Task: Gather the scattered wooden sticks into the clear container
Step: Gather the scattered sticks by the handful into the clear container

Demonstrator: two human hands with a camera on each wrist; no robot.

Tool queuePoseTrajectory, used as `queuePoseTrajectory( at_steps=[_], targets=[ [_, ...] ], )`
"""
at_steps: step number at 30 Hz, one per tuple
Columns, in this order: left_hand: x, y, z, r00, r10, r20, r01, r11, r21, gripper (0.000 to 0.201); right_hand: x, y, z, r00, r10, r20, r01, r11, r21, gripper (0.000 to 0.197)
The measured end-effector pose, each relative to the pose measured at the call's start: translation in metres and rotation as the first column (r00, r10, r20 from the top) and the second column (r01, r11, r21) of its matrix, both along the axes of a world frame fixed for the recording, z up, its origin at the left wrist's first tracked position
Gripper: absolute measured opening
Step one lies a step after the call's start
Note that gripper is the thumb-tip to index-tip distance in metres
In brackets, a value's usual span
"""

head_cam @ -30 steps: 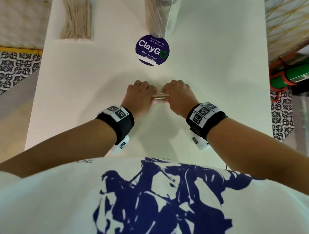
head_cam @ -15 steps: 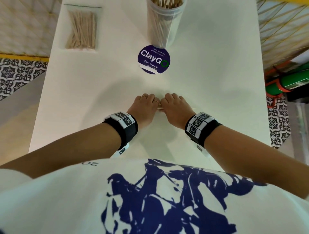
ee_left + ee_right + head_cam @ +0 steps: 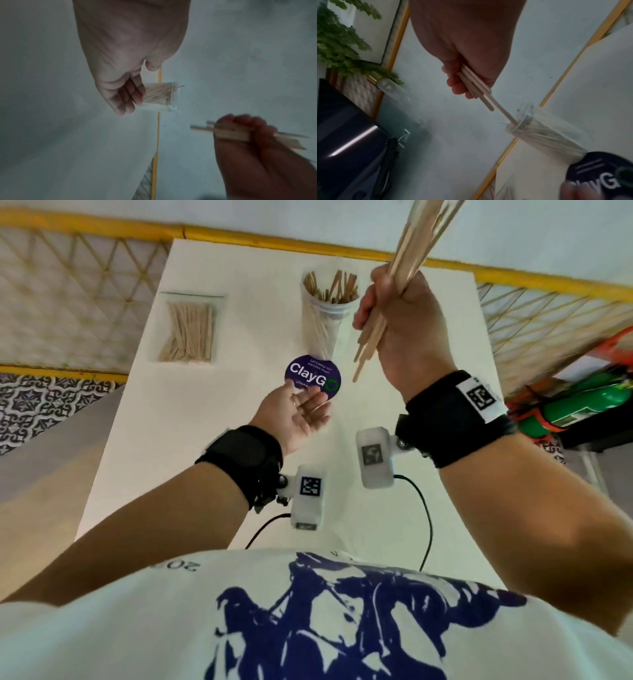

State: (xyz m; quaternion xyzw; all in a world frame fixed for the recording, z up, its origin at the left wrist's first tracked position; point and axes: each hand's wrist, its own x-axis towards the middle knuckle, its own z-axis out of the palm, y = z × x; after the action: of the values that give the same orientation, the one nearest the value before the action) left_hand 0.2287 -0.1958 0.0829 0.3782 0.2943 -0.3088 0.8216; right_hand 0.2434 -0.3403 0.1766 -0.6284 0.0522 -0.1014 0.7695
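Head view: a long white bench (image 3: 205, 440) is seen from above, and everything else sits on it or is held over it. At the far left of the bench a flat clear bag (image 3: 187, 332) filled with short wooden sticks is laid down. Near the middle of the far end the clear container (image 3: 327, 313) is stood upright, and many wooden sticks are already packed inside it. Just in front of the container a round purple sticker (image 3: 313, 376) with white letters is stuck to the bench.

The right hand (image 3: 400, 320) is held up in the air, just to the right of the container and higher than its rim. Its fingers are curled tight round a bunch of wooden sticks (image 3: 407, 265). The bunch is tilted, with long ends poking up past the hand and shorter ends hanging down below it toward the bench.

The left hand (image 3: 296, 412) is held low over the bench, near the sticker, with the palm turned up. Its fingers are loosely bent and kept close together, and nothing is held in them.

A black band is worn on each wrist, with a small white box fixed to it.
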Motion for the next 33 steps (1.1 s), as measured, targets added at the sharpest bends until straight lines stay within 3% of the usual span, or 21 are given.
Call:
queuePoseTrajectory(
  at_steps=[4, 10, 12, 13, 14, 15, 17, 18, 20, 22, 25, 28, 30, 32, 33],
  targets=[
    [-0.002, -0.013, 0.02, 0.991, 0.091, -0.095, -0.105, 0.982, -0.16, 0.053, -0.006, 0.027, -0.004, 0.996, 0.091, 0.014, -0.091, 0.995, 0.027, 0.015],
    [-0.001, -0.009, 0.033, 0.985, 0.155, -0.081, -0.165, 0.978, -0.131, 0.034, -0.018, 0.04, -0.023, 0.992, 0.096, -0.076, -0.095, 0.995, 0.015, 0.014],
    [-0.003, -0.002, 0.032, 0.996, 0.088, 0.002, -0.087, 0.989, -0.119, 0.037, -0.014, 0.041, -0.022, 0.993, 0.056, -0.104, -0.055, 0.998, 0.017, 0.017],
    [-0.003, 0.003, 0.029, 0.993, -0.013, 0.114, 0.017, 0.999, -0.034, 0.039, -0.012, 0.041, -0.022, 0.991, 0.038, -0.13, -0.034, 0.999, 0.034, 0.02],
    [-0.004, 0.008, 0.029, 0.947, -0.186, 0.263, 0.158, 0.98, 0.124, 0.04, -0.009, 0.04, -0.02, 0.988, 0.023, -0.155, -0.021, 1.0, 0.017, 0.021],
    [-0.007, 0.013, 0.029, 0.836, -0.391, 0.386, 0.276, 0.906, 0.32, 0.037, -0.006, 0.039, -0.017, 0.984, 0.017, -0.175, -0.025, 0.999, -0.042, 0.021],
    [-0.008, 0.022, 0.031, 0.579, -0.672, 0.462, 0.301, 0.702, 0.645, 0.026, 0.0, 0.034, -0.013, 0.976, 0.04, -0.212, -0.092, 0.966, -0.242, 0.019],
    [-0.007, 0.026, 0.031, 0.518, -0.722, 0.46, 0.27, 0.648, 0.713, 0.023, 0.002, 0.03, -0.011, 0.969, 0.064, -0.239, -0.142, 0.934, -0.329, 0.018],
    [0.002, 0.034, 0.033, 0.505, -0.732, 0.458, 0.271, 0.638, 0.721, 0.023, 0.01, 0.018, -0.004, 0.96, 0.119, -0.254, -0.224, 0.871, -0.437, 0.014],
    [0.013, 0.043, 0.036, 0.51, -0.728, 0.457, 0.331, 0.657, 0.678, 0.022, 0.018, 0.002, 0.004, 0.949, 0.206, -0.239, -0.293, 0.858, -0.422, 0.014],
    [0.028, 0.052, 0.036, 0.423, -0.795, 0.435, 0.433, 0.599, 0.674, 0.023, 0.028, -0.011, 0.009, 0.923, 0.301, -0.239, -0.371, 0.859, -0.352, 0.024],
    [0.046, 0.054, 0.031, 0.388, -0.824, 0.413, 0.468, 0.562, 0.682, 0.024, 0.038, -0.008, 0.006, 0.918, 0.279, -0.283, -0.384, 0.805, -0.452, 0.02],
    [0.06, 0.056, 0.028, 0.406, -0.814, 0.416, 0.419, 0.571, 0.706, 0.021, 0.048, -0.009, 0.006, 0.944, 0.199, -0.264, -0.308, 0.819, -0.483, 0.02],
    [0.078, 0.062, 0.023, 0.444, -0.795, 0.414, 0.296, 0.566, 0.769, 0.03, 0.064, -0.02, 0.01, 0.985, 0.013, -0.173, -0.102, 0.849, -0.518, 0.027],
    [0.086, 0.067, 0.021, 0.446, -0.801, 0.399, 0.203, 0.525, 0.827, 0.037, 0.071, -0.025, 0.014, 0.989, -0.098, -0.11, 0.022, 0.835, -0.549, 0.031]
  ],
)
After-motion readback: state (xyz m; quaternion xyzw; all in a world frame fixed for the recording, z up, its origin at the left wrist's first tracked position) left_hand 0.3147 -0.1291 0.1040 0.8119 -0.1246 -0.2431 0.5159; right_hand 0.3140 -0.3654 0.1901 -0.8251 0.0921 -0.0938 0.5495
